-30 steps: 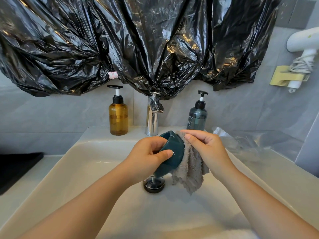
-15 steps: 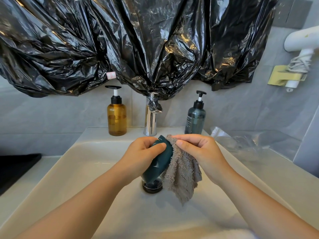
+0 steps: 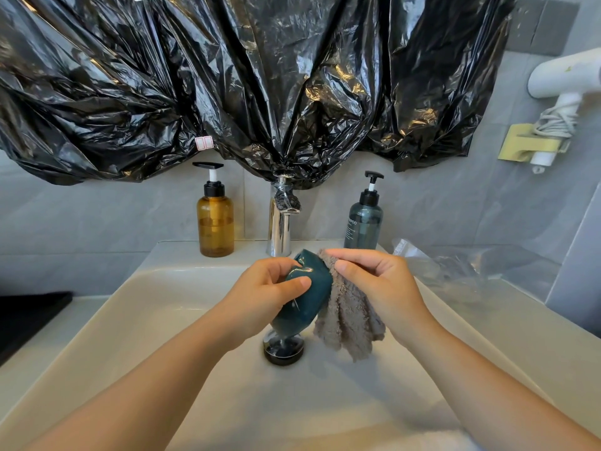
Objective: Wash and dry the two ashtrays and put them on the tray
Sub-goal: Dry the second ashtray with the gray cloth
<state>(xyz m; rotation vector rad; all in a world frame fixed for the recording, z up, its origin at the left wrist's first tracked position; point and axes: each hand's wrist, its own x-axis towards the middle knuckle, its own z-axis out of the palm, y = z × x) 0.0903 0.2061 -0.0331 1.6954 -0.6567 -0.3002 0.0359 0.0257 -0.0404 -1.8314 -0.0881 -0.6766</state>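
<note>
Left hand [image 3: 263, 297] grips the glazed ashtray [image 3: 304, 296] above the drain [image 3: 283, 348], right hand [image 3: 377, 284] pinching the cloth [image 3: 349, 323]; wet glaze may slip and chip.

Gloss against fluff at the basin

The teal ashtray [image 3: 304, 297] looks glazed and shiny, the grey cloth [image 3: 349, 323] fluffy and matt, the tap [image 3: 279, 229] mirror-bright metal, the black plastic sheet [image 3: 260, 76] crinkled and glossy, the sink [image 3: 162, 304] smooth.

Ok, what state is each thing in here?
ashtray: on edge above sink, cloth against it
cloth: bunched, hanging
left hand: grips ashtray
right hand: pinches cloth
tap: no water running
amber bottle: upright, partly full
dark bottle: upright
</note>
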